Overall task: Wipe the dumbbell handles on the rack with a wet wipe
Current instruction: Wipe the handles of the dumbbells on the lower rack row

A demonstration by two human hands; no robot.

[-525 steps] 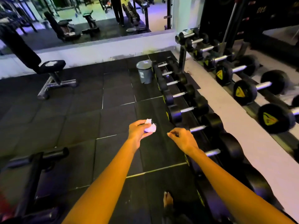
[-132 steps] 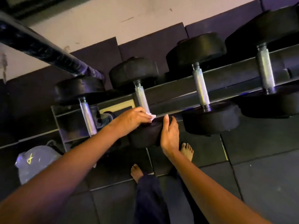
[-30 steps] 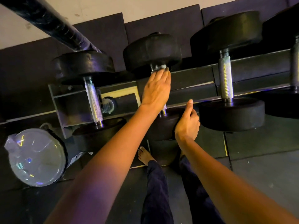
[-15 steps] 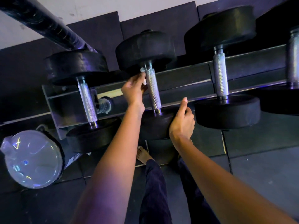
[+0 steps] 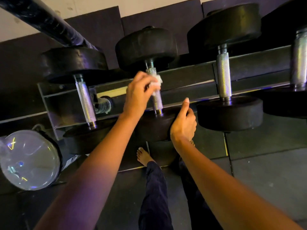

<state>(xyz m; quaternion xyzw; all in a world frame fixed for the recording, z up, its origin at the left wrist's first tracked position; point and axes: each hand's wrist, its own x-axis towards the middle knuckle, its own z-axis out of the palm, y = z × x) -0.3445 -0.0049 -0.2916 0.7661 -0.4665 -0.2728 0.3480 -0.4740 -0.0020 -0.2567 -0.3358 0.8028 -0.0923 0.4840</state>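
Presently we find the left hand (image 5: 137,95) pinching the wipe (image 5: 157,83), soft and light, round the grippy steel handle (image 5: 157,102) on the rack (image 5: 191,83). The right hand (image 5: 182,123), thumb raised, seemingly curls over the heavy end weight (image 5: 154,127), steadying it.

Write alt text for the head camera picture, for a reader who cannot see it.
Seen from above, a person's left hand holds a white wet wipe against the knurled metal handle of a black dumbbell on a low rack. Their right hand, thumb raised, rests against the dumbbell's near weight. Other dumbbells sit either side.
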